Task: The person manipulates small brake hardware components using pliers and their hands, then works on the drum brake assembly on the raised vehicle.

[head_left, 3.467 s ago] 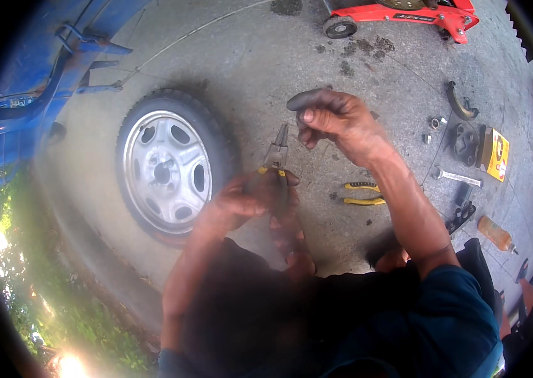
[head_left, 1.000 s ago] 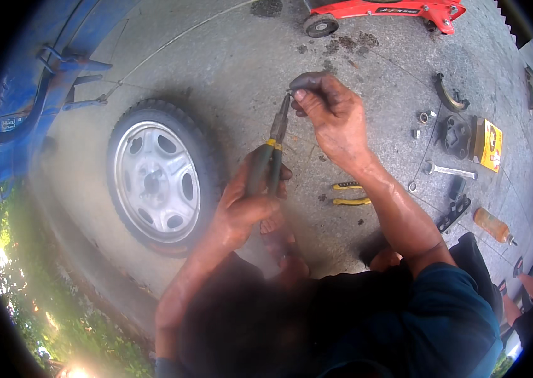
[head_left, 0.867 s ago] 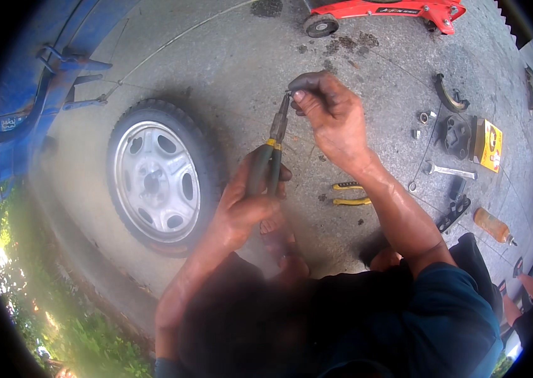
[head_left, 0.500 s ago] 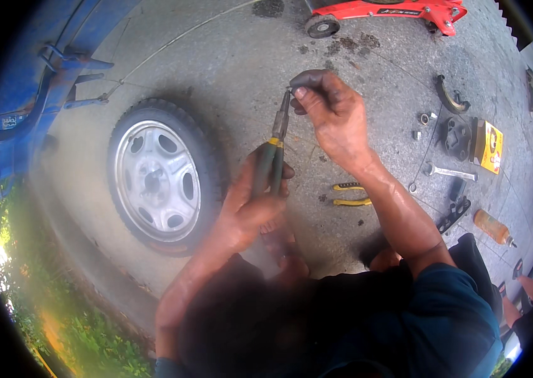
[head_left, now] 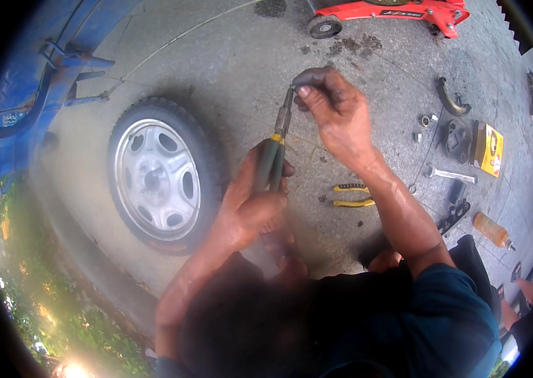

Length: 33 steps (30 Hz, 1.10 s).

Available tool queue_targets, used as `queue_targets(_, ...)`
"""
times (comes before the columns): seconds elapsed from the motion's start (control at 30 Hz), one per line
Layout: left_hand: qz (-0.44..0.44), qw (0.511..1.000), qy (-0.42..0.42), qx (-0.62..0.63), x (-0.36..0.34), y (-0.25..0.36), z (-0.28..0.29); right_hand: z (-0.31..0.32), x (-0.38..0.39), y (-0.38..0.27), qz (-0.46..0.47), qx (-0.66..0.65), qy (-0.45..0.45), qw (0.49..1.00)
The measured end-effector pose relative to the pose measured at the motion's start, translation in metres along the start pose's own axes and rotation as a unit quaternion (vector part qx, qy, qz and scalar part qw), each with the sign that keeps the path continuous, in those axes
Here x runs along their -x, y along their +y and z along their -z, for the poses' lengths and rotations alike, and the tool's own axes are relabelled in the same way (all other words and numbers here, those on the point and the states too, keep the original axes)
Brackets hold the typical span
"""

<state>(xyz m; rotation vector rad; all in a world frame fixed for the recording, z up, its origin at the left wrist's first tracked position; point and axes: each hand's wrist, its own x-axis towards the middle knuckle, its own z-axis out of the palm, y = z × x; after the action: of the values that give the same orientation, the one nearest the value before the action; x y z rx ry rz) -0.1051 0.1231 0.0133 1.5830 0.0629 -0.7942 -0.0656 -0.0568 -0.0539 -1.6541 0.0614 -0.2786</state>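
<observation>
pliers (head_left: 274, 148) are the tool in your left hand (head_left: 250, 205), fist wrapped tight around the green handles, the long nose pointing up and away from you; their tip meets the small dark part (head_left: 309, 77) that your right hand (head_left: 336, 113) pinches between thumb and fingertips, held out above the concrete (head_left: 241, 57); set against the view from a few seconds back, your hands have come together: then the right hand held the dark part alone, off to the side, while the pliers sat low and blurred near your chest; over the last second almost nothing has shifted, the nose stays at the part and both grips stay closed, so you look settled into steady work on it, squeezing or pulling at something on its edge, though i cannot tell how far the nose itself is open, nor what exactly it bites; the wheel (head_left: 156, 176) lies flat on the ground to your left, well apart from your hands; a second pair of yellow-handled pliers (head_left: 352, 195) lies just below your right wrist; further right sit a wrench (head_left: 449, 175), a yellow box (head_left: 490, 150), a curved brake shoe (head_left: 450, 104) and an orange bottle (head_left: 492, 230); the red floor jack (head_left: 392, 12) stands at the far edge.
</observation>
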Motion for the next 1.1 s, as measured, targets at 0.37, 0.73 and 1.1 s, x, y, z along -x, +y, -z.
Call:
queue_targets(0.37, -0.019, 0.997, 0.007, 0.075, 0.002, 0.005, -0.004, -0.001, -0.001, -0.005, -0.039, -0.056, -0.008, 0.998)
queue_targets(0.73, -0.068, 0.996, 0.029, -0.048, -0.029, 0.031, -0.022, 0.006, -0.039, -0.016, -0.018, -0.16, 0.104, 0.981)
queue_targets(1.1, -0.137, 0.981, 0.043, -0.129, -0.084, 0.113, -0.081, 0.038, -0.112, -0.037, 0.029, -0.315, 0.253, 0.914)
